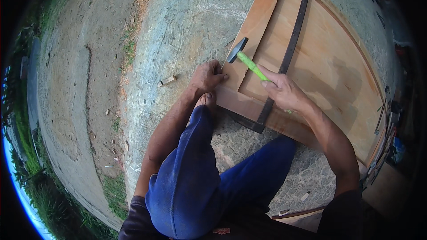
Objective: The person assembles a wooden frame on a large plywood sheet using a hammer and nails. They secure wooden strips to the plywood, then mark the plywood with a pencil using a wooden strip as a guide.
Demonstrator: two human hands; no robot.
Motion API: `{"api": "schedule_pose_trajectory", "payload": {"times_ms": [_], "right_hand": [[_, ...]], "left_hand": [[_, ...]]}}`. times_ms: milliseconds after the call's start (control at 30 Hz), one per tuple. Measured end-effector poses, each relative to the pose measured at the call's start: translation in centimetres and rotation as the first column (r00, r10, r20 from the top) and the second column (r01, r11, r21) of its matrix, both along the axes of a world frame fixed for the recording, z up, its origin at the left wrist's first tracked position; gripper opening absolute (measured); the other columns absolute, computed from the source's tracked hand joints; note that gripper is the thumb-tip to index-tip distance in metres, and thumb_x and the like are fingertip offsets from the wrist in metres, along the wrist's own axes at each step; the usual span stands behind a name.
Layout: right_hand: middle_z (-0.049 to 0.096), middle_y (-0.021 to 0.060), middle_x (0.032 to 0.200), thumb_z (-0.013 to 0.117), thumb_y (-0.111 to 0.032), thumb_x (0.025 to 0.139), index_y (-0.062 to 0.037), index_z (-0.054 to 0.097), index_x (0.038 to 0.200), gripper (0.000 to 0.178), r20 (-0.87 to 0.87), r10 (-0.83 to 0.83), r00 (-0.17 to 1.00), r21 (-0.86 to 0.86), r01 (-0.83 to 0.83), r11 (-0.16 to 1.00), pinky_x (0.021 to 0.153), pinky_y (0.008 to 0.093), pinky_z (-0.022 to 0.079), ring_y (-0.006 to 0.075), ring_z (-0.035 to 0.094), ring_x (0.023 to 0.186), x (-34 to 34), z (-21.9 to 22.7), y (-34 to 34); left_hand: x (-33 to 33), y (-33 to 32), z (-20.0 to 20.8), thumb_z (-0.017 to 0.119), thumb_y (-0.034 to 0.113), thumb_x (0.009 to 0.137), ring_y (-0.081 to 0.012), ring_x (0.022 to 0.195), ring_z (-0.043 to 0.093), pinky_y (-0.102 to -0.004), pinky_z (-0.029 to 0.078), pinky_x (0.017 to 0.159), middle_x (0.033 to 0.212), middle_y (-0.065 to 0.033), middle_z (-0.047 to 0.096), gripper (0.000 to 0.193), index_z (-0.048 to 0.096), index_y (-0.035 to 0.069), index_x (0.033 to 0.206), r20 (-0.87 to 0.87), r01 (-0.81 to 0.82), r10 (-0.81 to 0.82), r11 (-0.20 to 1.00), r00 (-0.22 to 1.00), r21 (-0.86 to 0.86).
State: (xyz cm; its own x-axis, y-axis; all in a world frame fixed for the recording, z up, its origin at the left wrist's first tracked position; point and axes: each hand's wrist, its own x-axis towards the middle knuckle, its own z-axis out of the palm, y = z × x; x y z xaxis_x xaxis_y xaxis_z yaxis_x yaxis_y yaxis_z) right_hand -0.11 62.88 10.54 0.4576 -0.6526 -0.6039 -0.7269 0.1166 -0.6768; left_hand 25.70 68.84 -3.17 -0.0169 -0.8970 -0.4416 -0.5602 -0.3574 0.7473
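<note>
While over wooden panel, right hand around hammer, grip of left hand unclear.

Hammer head, one o'clock: smooth grey metal
Hammer handle, between one and two: bright green, plastic or painted
Clamp bar, near two: dark matt metal
Panel, between two and three: smooth grained wood
Trousers, seven: matt cloth
Slab, eleven: rough, scuffed
</note>
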Motion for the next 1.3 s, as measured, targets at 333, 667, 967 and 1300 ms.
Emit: {"api": "schedule_pose_trajectory", "payload": {"times_ms": [333, 667, 967, 1300], "right_hand": [[0.043, -0.0012, 0.065, 0.053, -0.017, 0.102, -0.0090, 0.038, 0.153, 0.054, 0.120, 0.114, 0.986, -0.192, -0.089, 0.977, 0.061, 0.0292, 0.044, 0.0104, 0.043, 0.059, 0.3, -0.7, 1.5], [0.042, -0.0013, 0.070, 0.050, -0.015, 0.102, -0.0119, 0.034, 0.156, 0.057, 0.050, 0.087, 0.995, 0.025, -0.088, 0.996, 0.059, 0.0273, 0.042, 0.0084, 0.042, 0.063, -0.7, -1.0, 2.8], [0.042, 0.0000, 0.067, 0.050, -0.017, 0.103, -0.0081, 0.034, 0.155, 0.055, 0.017, 0.034, 0.999, -0.050, -0.033, 0.998, 0.061, 0.0276, 0.043, 0.0111, 0.041, 0.061, -0.5, -0.9, 1.5], [0.041, -0.0065, 0.069, 0.049, -0.016, 0.105, -0.0109, 0.031, 0.157, 0.055, 0.102, 0.146, 0.984, -0.216, -0.121, 0.969, 0.050, 0.0200, 0.038, 0.0032, 0.038, 0.055, -2.7, -4.4, 3.5]], "left_hand": [[0.2, 0.2, 0.4, 0.081, 0.028, 0.078, -0.0277, 0.077, 0.065, -0.0397, 0.051, 0.071, 0.080, -0.0135, 0.066, 0.032, 0.061, 0.004, 0.085, -0.015, 0.002, -0.003, 1.000, 1.000, -0.014], [-1.7, 8.1, 0.0, 0.069, 0.031, 0.087, -0.0331, 0.098, 0.066, -0.0422, 0.051, 0.088, 0.110, -0.0149, 0.069, 0.041, 0.071, 0.008, 0.121, 0.173, -0.140, 0.180, 0.965, 0.968, -0.224], [-1.4, 7.6, -1.1, 0.065, 0.022, 0.090, -0.0330, 0.102, 0.065, -0.0400, 0.050, 0.092, 0.114, -0.0134, 0.070, 0.029, 0.074, 0.005, 0.113, -0.042, -0.265, 0.262, 0.954, 0.964, -0.141], [-2.0, 8.1, -2.0, 0.060, 0.016, 0.088, -0.0313, 0.095, 0.060, -0.0417, 0.051, 0.082, 0.103, -0.0056, 0.070, 0.024, 0.074, 0.012, 0.106, 0.164, -0.147, 0.227, 0.907, 0.960, -0.396]]}}
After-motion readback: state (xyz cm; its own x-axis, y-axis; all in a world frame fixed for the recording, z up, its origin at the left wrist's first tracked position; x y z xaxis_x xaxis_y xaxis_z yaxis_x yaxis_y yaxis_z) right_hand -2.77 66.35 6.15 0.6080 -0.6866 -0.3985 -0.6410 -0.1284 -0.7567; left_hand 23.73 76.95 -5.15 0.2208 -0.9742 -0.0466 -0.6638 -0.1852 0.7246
